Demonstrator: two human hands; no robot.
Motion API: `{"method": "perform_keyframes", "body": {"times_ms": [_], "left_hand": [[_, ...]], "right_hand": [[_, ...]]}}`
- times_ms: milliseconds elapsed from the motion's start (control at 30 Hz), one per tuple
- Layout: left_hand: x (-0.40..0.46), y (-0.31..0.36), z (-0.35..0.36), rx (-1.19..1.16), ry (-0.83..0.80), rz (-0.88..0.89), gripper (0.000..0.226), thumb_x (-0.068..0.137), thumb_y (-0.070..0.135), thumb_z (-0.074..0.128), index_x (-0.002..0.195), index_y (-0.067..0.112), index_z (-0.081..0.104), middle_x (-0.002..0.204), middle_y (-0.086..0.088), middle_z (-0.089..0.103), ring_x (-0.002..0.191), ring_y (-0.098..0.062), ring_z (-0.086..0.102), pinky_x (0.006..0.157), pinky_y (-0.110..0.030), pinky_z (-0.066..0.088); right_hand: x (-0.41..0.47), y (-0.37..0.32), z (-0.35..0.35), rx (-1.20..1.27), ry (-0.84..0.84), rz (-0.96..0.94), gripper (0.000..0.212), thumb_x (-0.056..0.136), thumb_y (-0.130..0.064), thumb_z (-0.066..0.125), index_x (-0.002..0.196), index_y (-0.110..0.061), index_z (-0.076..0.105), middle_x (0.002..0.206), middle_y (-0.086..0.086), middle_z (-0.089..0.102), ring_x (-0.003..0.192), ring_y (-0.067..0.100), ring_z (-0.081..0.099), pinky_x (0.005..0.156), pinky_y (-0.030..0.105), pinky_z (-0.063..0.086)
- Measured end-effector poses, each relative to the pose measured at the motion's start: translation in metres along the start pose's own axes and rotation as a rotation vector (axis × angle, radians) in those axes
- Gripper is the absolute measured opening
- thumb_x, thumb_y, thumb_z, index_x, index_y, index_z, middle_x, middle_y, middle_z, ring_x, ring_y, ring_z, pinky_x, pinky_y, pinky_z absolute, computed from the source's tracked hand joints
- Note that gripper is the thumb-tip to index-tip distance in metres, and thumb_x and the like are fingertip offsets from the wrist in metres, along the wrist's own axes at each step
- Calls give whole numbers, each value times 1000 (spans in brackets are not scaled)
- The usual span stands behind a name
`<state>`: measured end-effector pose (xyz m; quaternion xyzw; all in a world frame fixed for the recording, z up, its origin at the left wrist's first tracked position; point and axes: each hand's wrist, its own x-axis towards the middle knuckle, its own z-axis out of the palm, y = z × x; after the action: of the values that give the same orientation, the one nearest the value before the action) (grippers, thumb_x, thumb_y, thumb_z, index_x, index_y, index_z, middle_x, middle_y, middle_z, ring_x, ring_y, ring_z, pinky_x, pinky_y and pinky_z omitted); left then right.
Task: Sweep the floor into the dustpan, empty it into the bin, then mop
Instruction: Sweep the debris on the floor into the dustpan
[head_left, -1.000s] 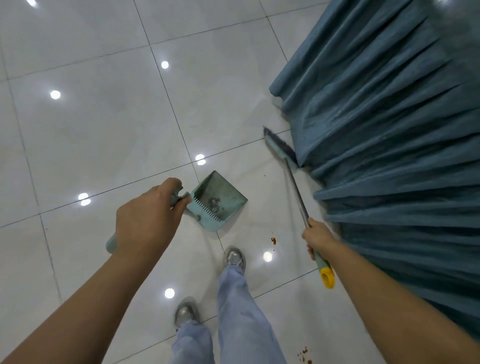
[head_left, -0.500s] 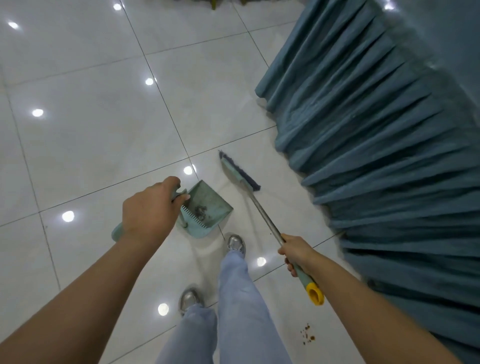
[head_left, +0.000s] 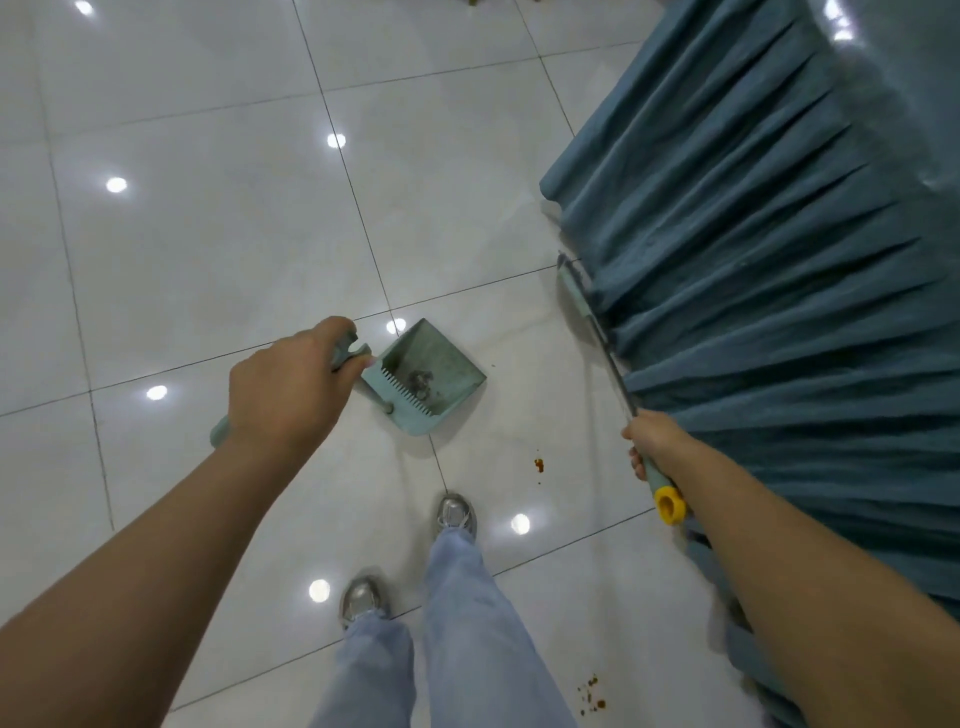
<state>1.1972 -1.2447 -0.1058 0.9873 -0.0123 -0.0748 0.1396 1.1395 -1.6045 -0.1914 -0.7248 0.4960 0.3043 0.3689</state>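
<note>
My left hand (head_left: 288, 387) grips the handle of a pale green dustpan (head_left: 434, 382), whose pan rests on the white tile floor with a little dark debris near its comb teeth. My right hand (head_left: 652, 441) holds the green grip of a broom (head_left: 605, 343) just above its yellow end cap. The broom head (head_left: 574, 286) lies against the hem of the blue curtain, to the right of the dustpan. Small brown crumbs (head_left: 538, 465) lie on the floor between pan and broom, and more crumbs (head_left: 592, 693) sit near the bottom.
A pleated blue curtain (head_left: 769, 249) fills the right side and reaches the floor. My two legs in light jeans and silver shoes (head_left: 456, 514) stand just behind the dustpan. Glossy white tiles (head_left: 208, 234) stretch to the left and ahead.
The broom head swung from beside the dustpan back right to the curtain's hem. My right hand moved right with it. The dustpan stays in place under my left hand.
</note>
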Motion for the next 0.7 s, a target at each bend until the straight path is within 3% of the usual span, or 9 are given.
{"method": "perform_keyframes", "body": {"times_ms": [167,367,500,700], "left_hand": [[25,14,5,31,-15,14,26,90,50,54,105,28,56,90,2,68,79,-29,61,61,-33,46],[40,18,18,44,-38,7,26,89,49,56,105,28,58,91,-1,70,79,-32,64,61,-34,45],[48,12,16,28,-25,-3,27,87,48,59,103,27,60,89,-2,70,78,-32,63,59,-31,42],[55,14,16,35,-13,-27,27,87,47,60,103,26,60,90,-2,70,80,-32,64,60,-32,42]], "right_hand": [[40,-35,-11,-18,-8,82,12,96,-4,37,105,-4,45,65,12,42,49,20,39,44,28,34],[22,-29,13,-171,-155,75,25,97,-4,34,119,-3,47,66,15,48,49,22,45,44,29,41],[-10,15,9,-204,-232,45,52,96,-8,35,145,-26,34,75,11,50,54,18,45,43,24,41],[5,22,-12,-60,-129,44,57,95,-10,43,146,-34,34,72,10,47,55,18,42,43,23,38]]}}
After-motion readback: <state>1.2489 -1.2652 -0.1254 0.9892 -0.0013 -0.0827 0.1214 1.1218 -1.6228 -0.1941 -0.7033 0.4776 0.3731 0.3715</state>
